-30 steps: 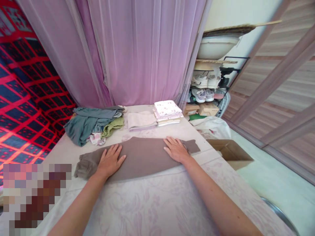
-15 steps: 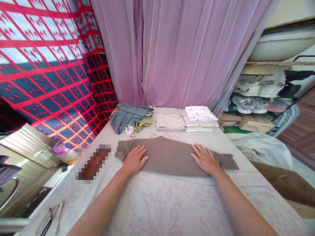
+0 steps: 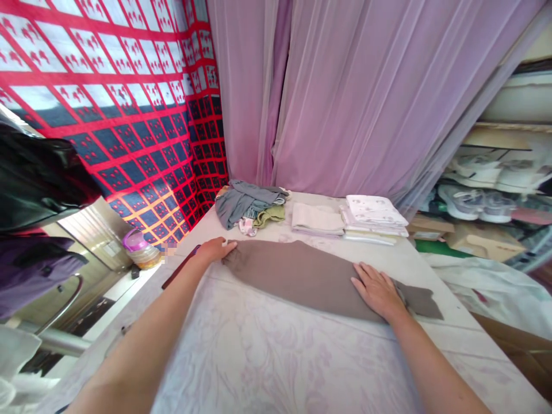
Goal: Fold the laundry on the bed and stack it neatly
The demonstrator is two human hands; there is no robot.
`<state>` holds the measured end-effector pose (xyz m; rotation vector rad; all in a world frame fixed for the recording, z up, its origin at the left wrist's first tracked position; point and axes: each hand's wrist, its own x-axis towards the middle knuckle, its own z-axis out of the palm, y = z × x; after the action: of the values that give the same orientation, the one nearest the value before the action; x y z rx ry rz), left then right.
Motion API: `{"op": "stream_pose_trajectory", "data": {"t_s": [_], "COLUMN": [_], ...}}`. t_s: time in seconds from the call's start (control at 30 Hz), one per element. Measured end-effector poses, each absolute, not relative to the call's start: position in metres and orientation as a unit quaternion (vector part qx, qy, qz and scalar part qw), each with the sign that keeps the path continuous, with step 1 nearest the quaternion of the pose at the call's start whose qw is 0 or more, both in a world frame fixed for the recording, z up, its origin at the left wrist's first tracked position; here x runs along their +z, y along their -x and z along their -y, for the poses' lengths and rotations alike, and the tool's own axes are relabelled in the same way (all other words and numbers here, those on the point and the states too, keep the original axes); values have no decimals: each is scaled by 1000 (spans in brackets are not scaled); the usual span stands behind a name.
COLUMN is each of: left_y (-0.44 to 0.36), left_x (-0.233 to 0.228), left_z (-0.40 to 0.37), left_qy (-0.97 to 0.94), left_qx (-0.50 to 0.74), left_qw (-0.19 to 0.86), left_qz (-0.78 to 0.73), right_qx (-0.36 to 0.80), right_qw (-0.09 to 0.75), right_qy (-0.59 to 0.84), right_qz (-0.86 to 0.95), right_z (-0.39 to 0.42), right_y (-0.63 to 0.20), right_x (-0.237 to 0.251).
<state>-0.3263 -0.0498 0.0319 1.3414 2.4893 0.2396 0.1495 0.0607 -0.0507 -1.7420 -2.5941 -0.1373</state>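
Observation:
A grey-brown garment (image 3: 297,276) lies folded into a long strip across the bed-like surface (image 3: 267,356), a gathered end at its left. At that left end is my left hand (image 3: 214,250), thumb and fingers closed on the edge of the cloth. My right hand (image 3: 378,292) rests flat on the garment's right part, fingers stretched out. Beyond my right wrist, a narrower end of the same cloth sticks out. A dark red flat object (image 3: 181,268) lies beside my left forearm, partly hidden by it.
At the back left is a heap of crumpled clothes (image 3: 250,201). Folded beige cloth (image 3: 318,219) and a stack of white printed cloths (image 3: 374,213) sit at the back right. Purple curtains (image 3: 366,98) hang behind. Shoes (image 3: 468,201) and boxes (image 3: 487,238) stand on the right.
My left hand has moved left from lying flat on the garment to its gathered end and closed there. The right hand stays flat on the cloth. The view has turned left.

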Motion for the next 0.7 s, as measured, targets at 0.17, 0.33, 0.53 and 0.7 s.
{"op": "stream_pose_trajectory", "data": {"t_s": [0.17, 0.33, 0.53, 0.7], "left_y": [325, 317, 314, 315], "left_x": [28, 30, 11, 0], "left_z": [44, 33, 32, 42], "left_qy": [-515, -537, -547, -560], "left_qx": [160, 249, 270, 250], "left_qw": [155, 113, 58, 35], "left_qz": [-828, -798, -791, -789], "right_qx": [-45, -48, -51, -60], "right_qw": [-16, -21, -11, 8], "right_qy": [562, 565, 561, 554], "right_qz": [826, 823, 826, 830], "right_z": [-59, -59, -60, -63], "right_y": [-148, -148, -150, -152], "right_x": [-47, -47, -49, -54]}}
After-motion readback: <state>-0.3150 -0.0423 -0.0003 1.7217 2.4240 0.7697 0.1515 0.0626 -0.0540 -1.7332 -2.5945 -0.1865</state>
